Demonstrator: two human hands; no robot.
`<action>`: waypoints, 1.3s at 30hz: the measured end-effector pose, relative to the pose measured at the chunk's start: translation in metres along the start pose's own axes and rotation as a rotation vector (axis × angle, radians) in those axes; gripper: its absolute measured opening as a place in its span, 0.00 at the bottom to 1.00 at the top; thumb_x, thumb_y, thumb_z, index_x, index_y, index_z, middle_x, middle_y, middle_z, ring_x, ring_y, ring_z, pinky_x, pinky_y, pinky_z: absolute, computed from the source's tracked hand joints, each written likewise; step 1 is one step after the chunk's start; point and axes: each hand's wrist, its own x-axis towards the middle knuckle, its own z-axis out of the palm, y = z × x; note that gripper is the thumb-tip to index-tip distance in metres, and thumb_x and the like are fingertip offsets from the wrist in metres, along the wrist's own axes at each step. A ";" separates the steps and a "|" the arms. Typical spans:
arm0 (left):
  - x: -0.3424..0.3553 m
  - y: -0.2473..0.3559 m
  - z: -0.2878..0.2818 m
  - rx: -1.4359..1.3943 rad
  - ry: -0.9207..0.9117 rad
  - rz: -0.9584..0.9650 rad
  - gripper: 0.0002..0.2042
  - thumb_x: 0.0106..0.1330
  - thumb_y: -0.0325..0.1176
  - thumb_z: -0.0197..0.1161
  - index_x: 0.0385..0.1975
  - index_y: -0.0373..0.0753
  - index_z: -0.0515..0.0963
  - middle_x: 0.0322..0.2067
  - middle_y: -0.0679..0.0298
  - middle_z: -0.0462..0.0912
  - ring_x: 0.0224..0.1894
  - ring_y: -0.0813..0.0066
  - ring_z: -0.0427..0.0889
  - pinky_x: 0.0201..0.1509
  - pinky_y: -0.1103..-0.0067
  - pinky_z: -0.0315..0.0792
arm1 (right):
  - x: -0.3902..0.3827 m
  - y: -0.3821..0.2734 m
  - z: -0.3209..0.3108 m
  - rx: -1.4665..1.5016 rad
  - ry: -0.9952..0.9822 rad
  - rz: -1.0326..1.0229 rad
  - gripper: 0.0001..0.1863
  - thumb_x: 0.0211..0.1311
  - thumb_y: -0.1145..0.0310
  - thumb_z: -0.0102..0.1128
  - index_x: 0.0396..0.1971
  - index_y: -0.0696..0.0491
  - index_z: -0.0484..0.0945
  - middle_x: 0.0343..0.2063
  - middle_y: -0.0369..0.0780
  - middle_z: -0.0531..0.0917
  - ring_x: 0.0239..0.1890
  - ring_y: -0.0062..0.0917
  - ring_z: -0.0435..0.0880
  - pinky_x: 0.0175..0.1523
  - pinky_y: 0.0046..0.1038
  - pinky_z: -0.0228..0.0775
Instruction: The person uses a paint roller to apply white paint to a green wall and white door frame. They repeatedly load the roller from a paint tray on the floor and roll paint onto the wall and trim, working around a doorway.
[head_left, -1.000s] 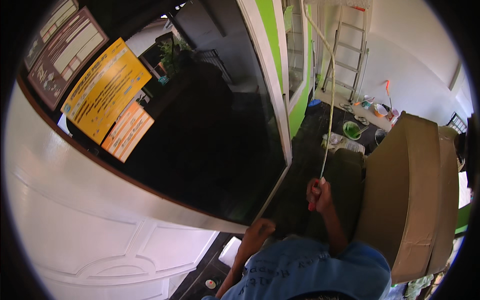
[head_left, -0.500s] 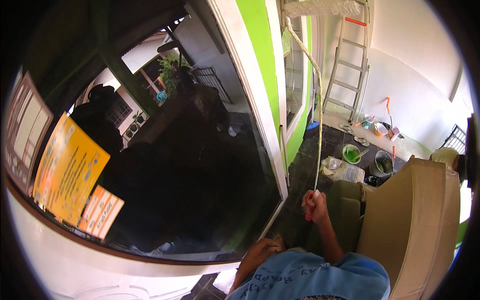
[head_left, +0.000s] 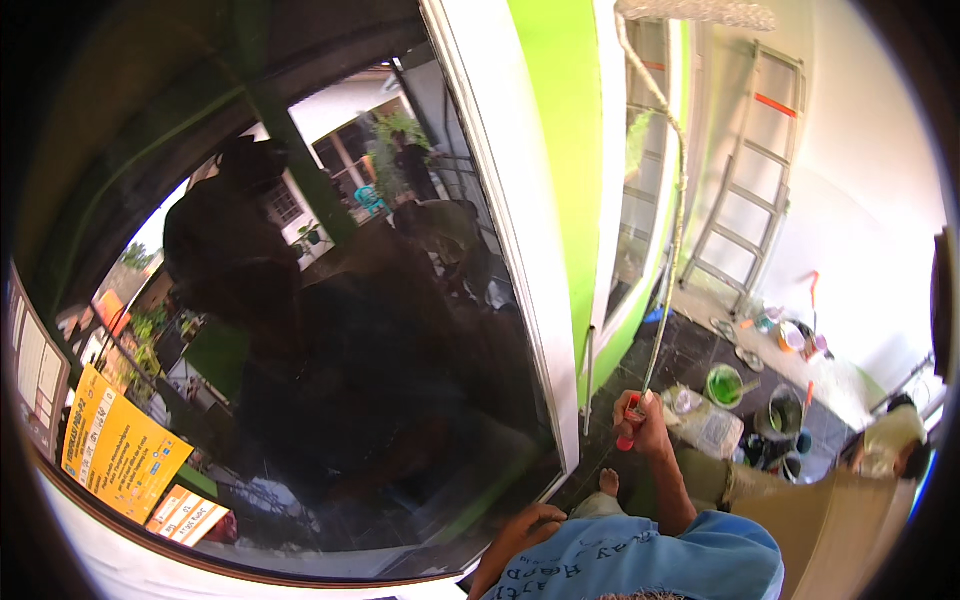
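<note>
"A dark, reflecting window (head_left: 390,400) fills the left, then a bright green wall (head_left: 555,130) and a metal ladder (head_left: 735,195)."

"And the paint roller (head_left: 682,165)?"

"Out in front of the person: bent, paint-crusted rod, shaggy off-white sleeve (head_left: 700,12), red handle (head_left: 627,440)."

"Pointing where?"

"Long axis runs forward, away from the body; the sleeve lies crosswise at the far end."

"The hands?"

"Right hand (head_left: 645,425) grips the handle. Left hand (head_left: 535,525), near the blue shirt (head_left: 640,555): open or closed, I can't tell."

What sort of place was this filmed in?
Probably a porch or entryway with painting under way: a paint roller in the right hand, a metal ladder by the white wall, and a bucket of what looks like green paint.
</note>
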 end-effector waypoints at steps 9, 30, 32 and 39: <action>0.140 0.093 0.047 -0.019 0.130 0.372 0.09 0.70 0.26 0.60 0.48 0.36 0.80 0.50 0.58 0.80 0.56 0.65 0.78 0.61 0.73 0.69 | 0.134 -0.036 -0.072 0.017 -0.372 -0.063 0.41 0.65 0.31 0.43 0.18 0.59 0.77 0.08 0.33 0.69 0.12 0.16 0.66 0.18 0.22 0.53; 0.299 0.233 0.108 0.239 0.913 0.590 0.20 0.74 0.32 0.56 0.63 0.33 0.70 0.50 0.49 0.82 0.43 0.68 0.85 0.52 0.74 0.78 | 0.221 -0.036 -0.120 -0.035 -1.179 0.396 0.42 0.54 0.26 0.48 0.17 0.58 0.78 0.11 0.33 0.72 0.13 0.17 0.68 0.18 0.22 0.54; 0.307 0.231 0.112 0.255 1.019 0.616 0.18 0.73 0.32 0.58 0.59 0.31 0.75 0.46 0.51 0.84 0.40 0.70 0.85 0.48 0.75 0.79 | 0.231 -0.041 -0.120 0.022 -1.288 0.495 0.42 0.54 0.26 0.48 0.18 0.59 0.78 0.11 0.33 0.71 0.13 0.16 0.68 0.18 0.21 0.53; 0.345 0.234 0.135 0.175 1.326 0.520 0.13 0.70 0.31 0.63 0.50 0.31 0.82 0.40 0.56 0.83 0.43 0.70 0.84 0.47 0.78 0.76 | 0.279 -0.019 -0.136 0.152 -1.493 0.482 0.42 0.59 0.27 0.50 0.24 0.61 0.77 0.11 0.33 0.69 0.12 0.16 0.66 0.16 0.21 0.51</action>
